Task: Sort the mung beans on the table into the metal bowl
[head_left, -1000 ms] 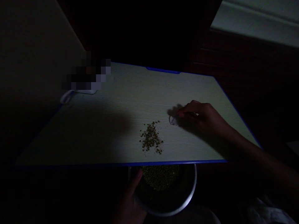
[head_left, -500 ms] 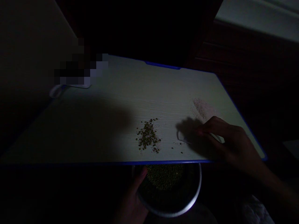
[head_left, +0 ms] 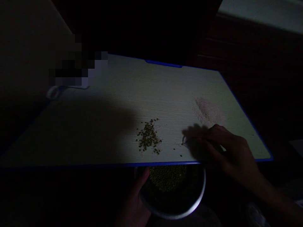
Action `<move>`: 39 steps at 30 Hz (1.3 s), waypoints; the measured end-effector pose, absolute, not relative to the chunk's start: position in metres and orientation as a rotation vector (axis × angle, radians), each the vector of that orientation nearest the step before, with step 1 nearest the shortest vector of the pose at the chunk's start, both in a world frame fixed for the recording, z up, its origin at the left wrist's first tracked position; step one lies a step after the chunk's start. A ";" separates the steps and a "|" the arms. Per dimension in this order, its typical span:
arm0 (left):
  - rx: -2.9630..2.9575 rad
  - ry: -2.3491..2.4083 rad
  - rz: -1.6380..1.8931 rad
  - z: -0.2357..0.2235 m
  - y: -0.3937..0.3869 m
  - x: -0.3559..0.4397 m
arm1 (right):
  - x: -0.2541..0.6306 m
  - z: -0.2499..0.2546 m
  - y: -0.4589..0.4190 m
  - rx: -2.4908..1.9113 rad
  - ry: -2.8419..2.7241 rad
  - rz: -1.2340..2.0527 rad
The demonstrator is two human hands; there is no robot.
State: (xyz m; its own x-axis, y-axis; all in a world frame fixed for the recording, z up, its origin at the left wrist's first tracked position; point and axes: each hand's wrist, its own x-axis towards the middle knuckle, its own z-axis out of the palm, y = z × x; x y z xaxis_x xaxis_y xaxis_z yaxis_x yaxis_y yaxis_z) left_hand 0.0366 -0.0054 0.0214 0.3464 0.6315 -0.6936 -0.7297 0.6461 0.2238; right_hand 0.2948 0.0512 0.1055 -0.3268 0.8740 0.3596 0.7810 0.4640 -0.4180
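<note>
The dim room is leaving much of the pale, blue-edged table (head_left: pixel 161 91) in shadow. Nearest, below its front edge, the left hand (head_left: pixel 138 201) is gripping a metal-rimmed bowl (head_left: pixel 193 206) of green seeds (head_left: pixel 167 178), its thumb lying over the rim and its fingers hidden. That one-sided hold could let the bowl tip if its far side were knocked against the table. On the tabletop, a few stray seeds (head_left: pixel 174 149) are lying near the front edge, where a careless sweep could send them past the bowl to the floor. Just right of them, the right hand (head_left: pixel 233 151) is pinching, fingertips closed, a thin curved piece (head_left: pixel 183 140), too dark to identify. Leftward, a loose heap of seeds (head_left: pixel 148 136) is sitting apart; beyond the right hand, a pinkish grainy patch (head_left: pixel 209 112) is spreading, and dragging seeds through it could mix the two. At the far left corner, a blurred object (head_left: pixel 91 75) is resting.
</note>
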 end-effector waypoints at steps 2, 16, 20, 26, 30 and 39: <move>-0.118 0.835 0.883 0.022 -0.006 0.036 | 0.296 0.104 0.052 -1.407 -2.152 0.234; -0.177 0.789 0.903 0.022 -0.005 0.037 | 0.287 0.111 0.048 -1.318 -2.196 0.355; -0.166 0.824 0.904 0.018 -0.007 0.037 | 0.284 0.108 0.045 -1.320 -2.209 0.300; -0.121 0.793 0.917 0.012 -0.010 0.035 | 0.278 0.106 0.047 -1.358 -2.177 0.272; -0.097 0.750 0.963 0.012 -0.010 0.037 | 0.277 0.107 0.045 -1.369 -2.161 0.336; -0.325 0.991 0.904 0.034 0.000 0.039 | 0.285 0.102 0.042 -1.466 -2.070 0.339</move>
